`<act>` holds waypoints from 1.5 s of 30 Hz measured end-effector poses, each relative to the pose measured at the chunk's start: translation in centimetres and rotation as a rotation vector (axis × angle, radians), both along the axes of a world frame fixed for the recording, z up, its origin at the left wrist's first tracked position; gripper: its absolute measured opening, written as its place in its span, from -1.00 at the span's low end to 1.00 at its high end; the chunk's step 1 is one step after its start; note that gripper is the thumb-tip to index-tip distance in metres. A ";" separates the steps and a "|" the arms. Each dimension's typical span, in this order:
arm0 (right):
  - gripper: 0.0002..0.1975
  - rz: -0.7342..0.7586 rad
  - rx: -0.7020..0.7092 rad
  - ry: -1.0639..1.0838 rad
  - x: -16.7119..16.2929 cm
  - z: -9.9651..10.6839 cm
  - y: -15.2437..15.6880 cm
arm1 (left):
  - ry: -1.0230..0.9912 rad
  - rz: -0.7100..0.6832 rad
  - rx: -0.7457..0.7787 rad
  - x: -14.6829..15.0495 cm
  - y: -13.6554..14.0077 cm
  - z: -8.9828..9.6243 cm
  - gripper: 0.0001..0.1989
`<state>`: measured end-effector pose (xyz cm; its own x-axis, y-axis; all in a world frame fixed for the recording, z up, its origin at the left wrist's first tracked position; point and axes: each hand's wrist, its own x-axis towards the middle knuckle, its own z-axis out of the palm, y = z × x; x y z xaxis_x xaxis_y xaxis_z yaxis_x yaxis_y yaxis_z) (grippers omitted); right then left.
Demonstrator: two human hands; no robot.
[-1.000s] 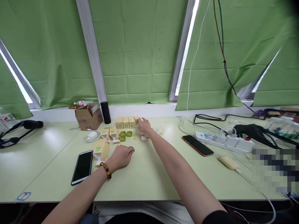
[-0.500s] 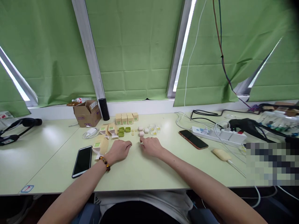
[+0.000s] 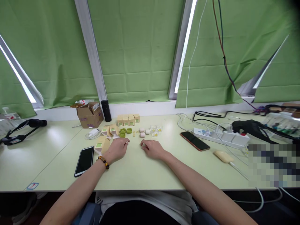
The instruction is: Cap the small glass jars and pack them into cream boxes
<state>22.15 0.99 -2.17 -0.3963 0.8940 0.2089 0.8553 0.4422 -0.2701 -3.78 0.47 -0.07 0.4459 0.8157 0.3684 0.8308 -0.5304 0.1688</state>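
My left hand (image 3: 117, 148), a beaded bracelet (image 3: 103, 162) at its wrist, rests on the table with its fingers curled in. It lies beside an opened small carton (image 3: 101, 143); more opened cartons (image 3: 114, 130) sit just beyond. Across a short gap, my right hand (image 3: 152, 148) is loosely closed on the tabletop, nothing visible in it. Beyond the hands are green square cases (image 3: 122, 135), tiny yellowish pieces (image 3: 134, 134), pink and white rounded pieces (image 3: 142, 135), and clear pieces with yellow centres (image 3: 154, 134). Several small closed boxes (image 3: 126, 120) stand in a row behind.
A phone (image 3: 84, 161) lies left, another phone (image 3: 195, 141) right, near a power strip (image 3: 221, 137) with cables. A cardboard box (image 3: 90, 115), a black cylinder (image 3: 106, 111) and a coiled white cable (image 3: 92, 133) are at back left. A headset (image 3: 23, 131) lies far left.
My left hand has drawn slightly left, widening the gap between the hands. My right hand stays nearly in place. The view has shifted a little; the small items look unmoved.
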 end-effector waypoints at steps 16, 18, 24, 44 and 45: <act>-0.80 0.036 0.002 0.016 -0.2 0.4 -0.2 | 0.368 0.292 0.027 -1.1 4.6 3.4 -0.79; -0.79 0.035 0.002 0.016 -0.1 0.4 -0.1 | 0.396 0.305 -0.050 -0.6 5.1 3.4 -0.81; -0.79 0.023 0.027 0.018 -0.3 0.1 -0.3 | 0.387 0.307 -0.040 0.6 4.7 2.2 -0.74; -0.54 0.256 0.047 0.990 -1.2 0.3 -0.7 | -0.090 -0.363 0.793 3.4 0.1 0.2 -0.75; -0.54 0.277 -0.007 1.038 -1.2 0.4 -0.8 | -0.165 -0.359 0.787 3.2 0.3 0.2 -0.72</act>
<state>20.95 0.22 -1.74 -0.2170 0.8029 0.5552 0.0764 0.5809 -0.8104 -0.57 0.79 0.09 0.5183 0.1188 0.8469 0.5887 -0.7678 -0.2526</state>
